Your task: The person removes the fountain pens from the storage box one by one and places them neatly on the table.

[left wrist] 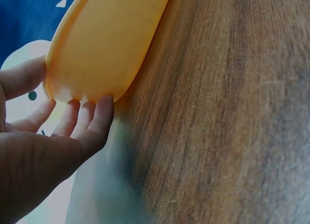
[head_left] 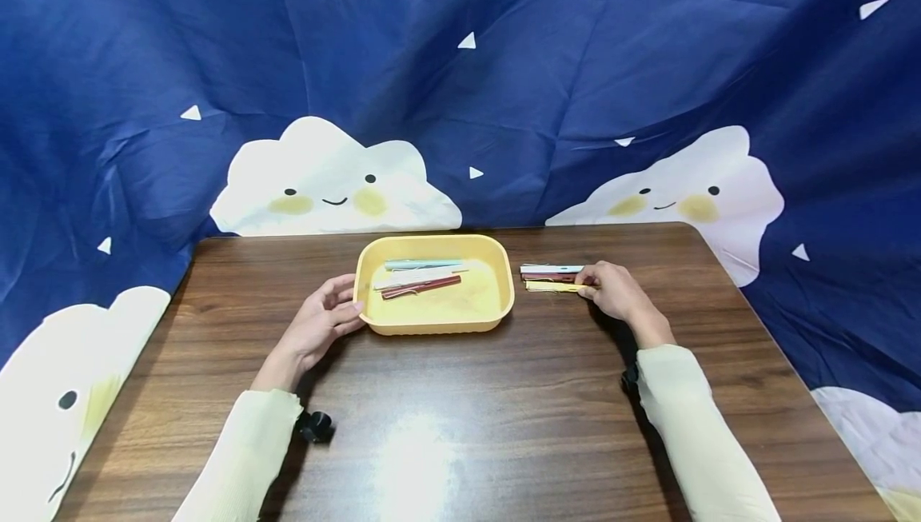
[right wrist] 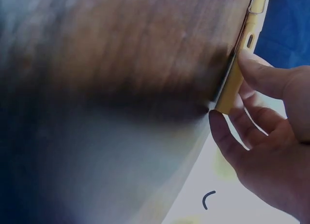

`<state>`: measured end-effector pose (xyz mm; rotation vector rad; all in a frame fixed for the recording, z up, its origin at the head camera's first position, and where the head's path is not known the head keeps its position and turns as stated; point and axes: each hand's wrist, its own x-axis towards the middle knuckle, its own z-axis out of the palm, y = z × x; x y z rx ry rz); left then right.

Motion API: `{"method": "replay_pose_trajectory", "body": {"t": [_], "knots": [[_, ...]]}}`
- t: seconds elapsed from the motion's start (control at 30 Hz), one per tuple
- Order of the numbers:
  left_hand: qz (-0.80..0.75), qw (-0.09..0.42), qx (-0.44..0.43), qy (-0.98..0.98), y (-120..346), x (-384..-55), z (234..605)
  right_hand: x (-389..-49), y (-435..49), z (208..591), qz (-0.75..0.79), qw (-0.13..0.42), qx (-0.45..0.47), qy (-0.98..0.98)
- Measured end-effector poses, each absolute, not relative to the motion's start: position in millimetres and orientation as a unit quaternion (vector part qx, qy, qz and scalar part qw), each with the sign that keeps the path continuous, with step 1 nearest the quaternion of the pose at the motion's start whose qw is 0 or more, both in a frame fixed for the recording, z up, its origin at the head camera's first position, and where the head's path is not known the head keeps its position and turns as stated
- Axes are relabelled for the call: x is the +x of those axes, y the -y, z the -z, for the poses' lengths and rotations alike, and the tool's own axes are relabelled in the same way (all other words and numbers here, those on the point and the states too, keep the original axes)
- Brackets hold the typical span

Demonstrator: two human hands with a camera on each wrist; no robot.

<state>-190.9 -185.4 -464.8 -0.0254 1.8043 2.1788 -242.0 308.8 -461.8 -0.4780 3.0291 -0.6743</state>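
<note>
A shallow yellow tray (head_left: 432,328) holds three pens with wire clips: a light blue pen (head_left: 424,264), a white pen (head_left: 412,276) and a dark red pen (head_left: 420,288). At the tray's left end, my left hand (head_left: 320,328) rests its fingertips against the outer wall and rim. To the right of the tray, my right hand (head_left: 620,296) pinches one end of a yellow pen (right wrist: 234,86) between thumb and fingers. Just behind this pen lie another dark red pen (head_left: 547,276) and a pale blue pen (head_left: 547,268), their right ends partly covered by that hand.
The brown wooden table (head_left: 504,426) has its back edge close behind the tray and pens. A dark blue curtain (head_left: 518,106) with smiling clouds hangs beyond it. Black wrist devices (head_left: 315,426) show at both sleeves.
</note>
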Motion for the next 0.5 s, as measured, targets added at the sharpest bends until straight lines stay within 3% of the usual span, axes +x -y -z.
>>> {"method": "replay_pose_trajectory", "body": {"t": [0.5], "knots": [[-0.758,0.156,-0.018,-0.634,184.9,-191.4,465.5,-234.2,-306.7,456.9,0.216,0.001,-0.110,-0.970]]}}
